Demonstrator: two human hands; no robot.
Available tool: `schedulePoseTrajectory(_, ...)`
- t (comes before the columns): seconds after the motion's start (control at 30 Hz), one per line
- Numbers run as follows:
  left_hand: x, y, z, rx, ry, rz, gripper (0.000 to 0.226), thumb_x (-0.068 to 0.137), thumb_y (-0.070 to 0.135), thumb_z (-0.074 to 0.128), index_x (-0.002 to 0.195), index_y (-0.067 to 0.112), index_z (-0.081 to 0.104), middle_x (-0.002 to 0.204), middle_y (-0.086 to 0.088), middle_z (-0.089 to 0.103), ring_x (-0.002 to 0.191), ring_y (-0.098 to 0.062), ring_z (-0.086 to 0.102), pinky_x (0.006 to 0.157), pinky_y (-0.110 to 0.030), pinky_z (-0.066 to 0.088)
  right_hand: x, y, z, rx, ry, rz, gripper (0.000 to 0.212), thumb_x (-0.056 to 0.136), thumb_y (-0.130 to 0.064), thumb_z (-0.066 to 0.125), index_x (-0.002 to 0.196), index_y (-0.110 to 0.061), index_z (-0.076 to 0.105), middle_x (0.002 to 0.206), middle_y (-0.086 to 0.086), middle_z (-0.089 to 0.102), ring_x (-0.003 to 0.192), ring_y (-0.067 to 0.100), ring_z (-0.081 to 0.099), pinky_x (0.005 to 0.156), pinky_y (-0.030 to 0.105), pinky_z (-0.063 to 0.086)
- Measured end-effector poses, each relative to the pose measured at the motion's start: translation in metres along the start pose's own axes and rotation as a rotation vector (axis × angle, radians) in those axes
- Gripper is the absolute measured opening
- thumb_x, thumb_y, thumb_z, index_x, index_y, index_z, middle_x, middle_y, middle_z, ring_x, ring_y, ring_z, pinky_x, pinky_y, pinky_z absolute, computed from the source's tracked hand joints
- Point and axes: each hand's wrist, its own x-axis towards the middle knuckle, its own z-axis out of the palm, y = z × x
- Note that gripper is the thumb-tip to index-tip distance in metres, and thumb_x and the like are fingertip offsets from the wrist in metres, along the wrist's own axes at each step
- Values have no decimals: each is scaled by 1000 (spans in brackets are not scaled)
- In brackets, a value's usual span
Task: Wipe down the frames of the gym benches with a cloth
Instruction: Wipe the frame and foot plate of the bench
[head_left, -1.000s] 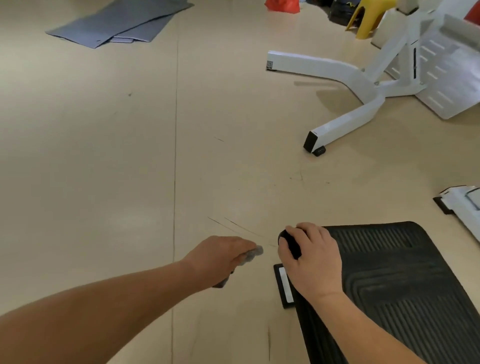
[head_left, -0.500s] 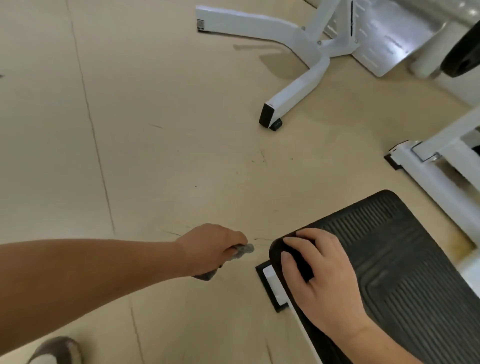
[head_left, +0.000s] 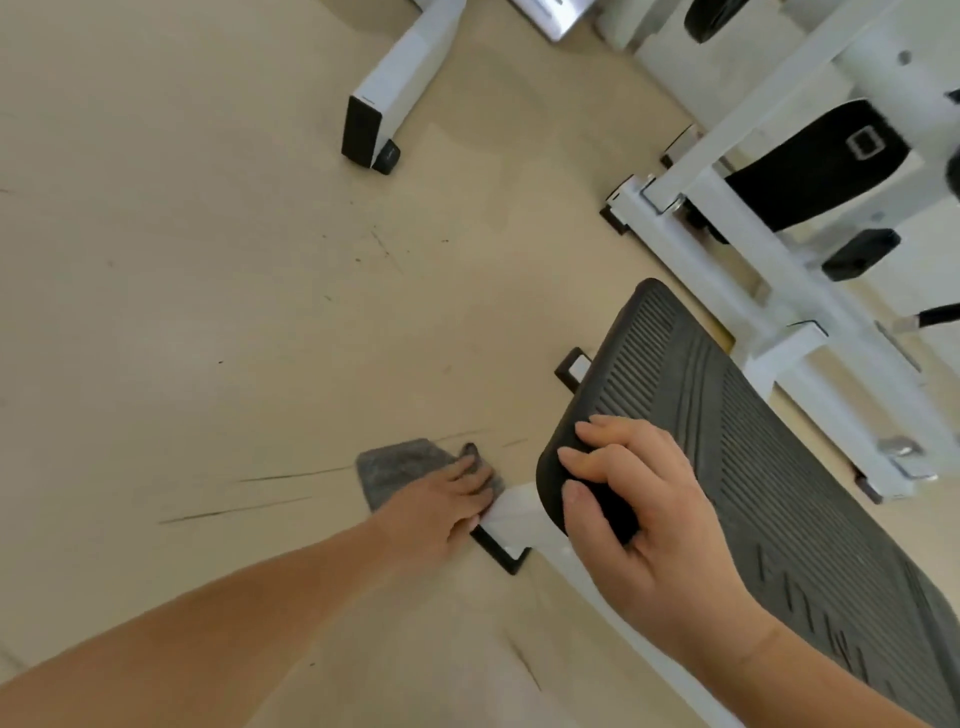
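A black ribbed bench pad (head_left: 753, 441) runs from the centre to the lower right. Beneath it a white frame foot (head_left: 517, 512) with a black end cap (head_left: 501, 553) rests on the floor. My left hand (head_left: 441, 506) holds a grey cloth (head_left: 400, 465) down against the floor and the end of that foot. A fold of the cloth sticks up by my fingers. My right hand (head_left: 639, 519) grips the near end of the pad, fingers curled over its edge.
A second white bench frame (head_left: 701, 249) with black pads stands at the right. A white leg with a black cap and small wheel (head_left: 363, 130) lies at the top centre. The far end of the foot bar (head_left: 571, 369) shows under the pad. Beige floor stretches left.
My view has swung down and closer. My left hand has dropped from mid-air to the floor, and the cloth now lies spread against the frame foot. My right hand stays on the pad end.
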Motion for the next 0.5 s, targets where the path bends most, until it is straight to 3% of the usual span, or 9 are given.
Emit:
schedulePoseTrajectory(0.07,-16,-3,14,59,68,-1,60,102,42,20,156,24,40,168,3,22,156,-26,8,129,-43,3,-1,-4,4,-15,27,19,23,94,-29,56,100,-15,74,112,-7,63,124,11,56,107,23,41)
schedulePoseTrajectory(0.2,-31,1,31,85,92,-70,56,105,38,25,160,29,29,169,5,16,157,-26,8,123,-42,1,-2,-8,6,-40,55,7,23,95,-27,56,100,-13,74,114,-5,63,124,13,57,104,27,45)
schedulePoseTrajectory(0.37,3,0,9,30,13,-51,79,89,47,-6,163,31,13,170,9,1,158,-19,-5,120,-27,-20,-4,-10,6,-54,66,9,24,95,-25,56,101,-12,75,115,-4,64,123,12,57,103,28,46)
schedulePoseTrajectory(0.5,9,4,5,27,-5,-61,68,98,46,1,164,29,9,171,7,-2,157,-19,-11,119,-31,-19,-4,-9,6,-39,76,14,24,95,-27,56,102,-13,75,116,-5,64,123,12,58,102,32,49)
